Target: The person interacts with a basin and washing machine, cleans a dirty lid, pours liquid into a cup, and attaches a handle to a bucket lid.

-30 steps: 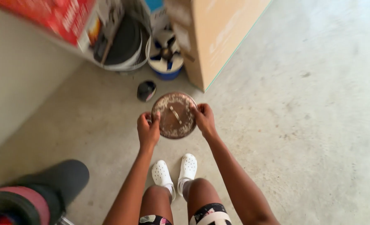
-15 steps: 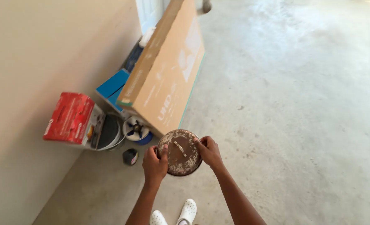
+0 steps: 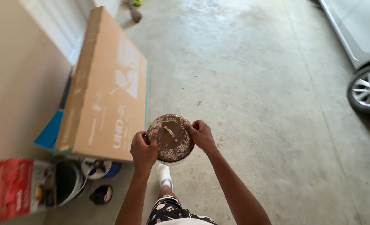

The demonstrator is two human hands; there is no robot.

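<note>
I hold a round rusty brown metal lid or tin (image 3: 171, 138) with a small strip handle on top, chest-high over the concrete floor. My left hand (image 3: 143, 151) grips its left rim with fingers curled over the edge. My right hand (image 3: 200, 134) grips the right rim. A white edge shows under the disc. Below it I see one white clog (image 3: 164, 175) and patterned shorts.
A large flat cardboard box (image 3: 106, 91) leans against the left wall. At lower left sit a red box (image 3: 8, 187), a dark bucket (image 3: 68, 180), a small fan (image 3: 97, 168) and a black roll (image 3: 101, 194). A car wheel (image 3: 368, 89) stands at right.
The view has lifted and turned right; the car came into sight. Both hands still hold the round lid, now carried higher and farther from the floor clutter.
</note>
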